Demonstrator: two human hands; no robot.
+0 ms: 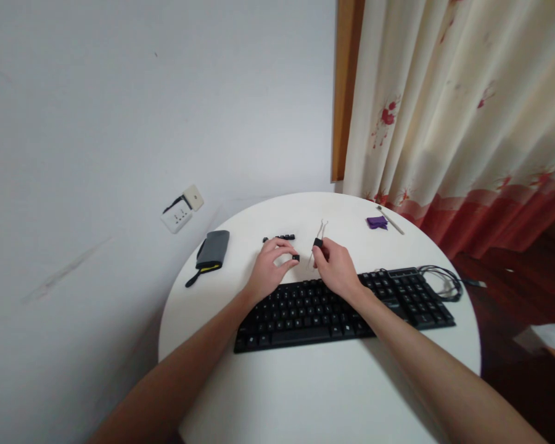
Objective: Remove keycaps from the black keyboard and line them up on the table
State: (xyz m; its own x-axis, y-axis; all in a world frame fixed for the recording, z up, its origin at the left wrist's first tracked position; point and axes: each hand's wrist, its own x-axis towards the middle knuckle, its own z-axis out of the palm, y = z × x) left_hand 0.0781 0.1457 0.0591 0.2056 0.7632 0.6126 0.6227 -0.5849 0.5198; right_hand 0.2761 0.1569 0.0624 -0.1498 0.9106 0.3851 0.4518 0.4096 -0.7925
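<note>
The left hand (271, 266) pinches a small black plastic keycap (296, 258) between thumb and fingertips, just above the far edge of a long black keyboard with pale key markings (305, 311); so light a piece seems to need only the fingertips, which leaves most of its surface free. The right hand (337, 264), apart from the left but near it, is closed around the black middle of a slim wire tool with hooked ends (318, 243), probably because that block gives a firmer hold than the thin wire and leaves the hooks free, pointing away from the body. The keyboard lies broadside to the person across a round white table (300, 385), likely so both hands can reach its rows; the right hand hides part of its top row. Beyond the left hand sits a short line of loose black keycaps (285, 237), perhaps grouped so that none strays. A grey fabric pouch with a yellow lining (213, 248), a folded purple cloth (377, 222) and a slim pale-handled brush (391, 220) lie toward the table's sides, presumably out of the hands' way.
</note>
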